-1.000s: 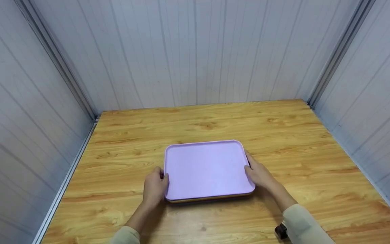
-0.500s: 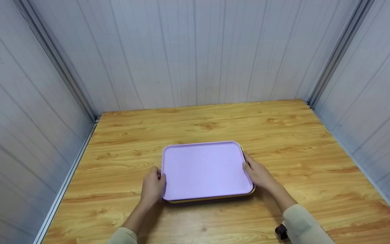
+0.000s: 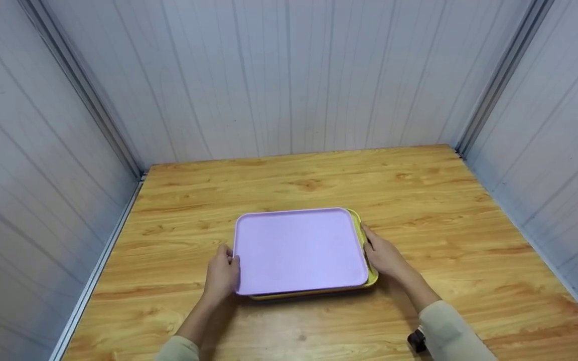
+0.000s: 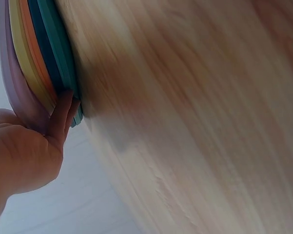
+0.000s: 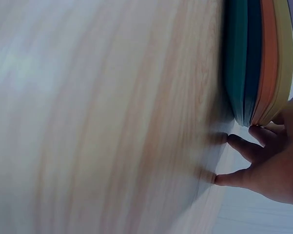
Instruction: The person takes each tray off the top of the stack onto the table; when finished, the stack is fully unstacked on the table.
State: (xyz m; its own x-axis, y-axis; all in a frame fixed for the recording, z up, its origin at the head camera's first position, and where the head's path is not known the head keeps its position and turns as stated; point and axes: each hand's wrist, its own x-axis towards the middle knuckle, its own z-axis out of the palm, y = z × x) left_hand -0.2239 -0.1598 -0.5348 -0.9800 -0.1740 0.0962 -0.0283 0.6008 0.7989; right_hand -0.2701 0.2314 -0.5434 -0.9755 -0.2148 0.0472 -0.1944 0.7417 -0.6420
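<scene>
A lilac tray (image 3: 299, 250) lies on top of a stack, shifted left so the right edge of a yellow tray (image 3: 372, 278) shows. Below them in the left wrist view come an orange tray (image 4: 36, 56), a dark blue tray (image 4: 45, 46) and a green tray (image 4: 58, 44) at the bottom. My left hand (image 3: 222, 276) pinches the lilac tray's left edge, thumb on top; its other fingers reach down the stack's side. My right hand (image 3: 387, 256) holds the stack's right side with the thumb at the yellow rim. Two of its fingers extend down to the tabletop in the right wrist view.
The stack stands on a wood-grain table (image 3: 304, 185), toward its front. Pale panel walls (image 3: 289, 80) close the back and both sides. A small dark object (image 3: 417, 341) shows beside the right sleeve (image 3: 449, 328).
The lilac tray has slid left with my left hand, uncovering the yellow tray's right edge. My right thumb has come off the lilac tray, while the right hand stays nearly in place.
</scene>
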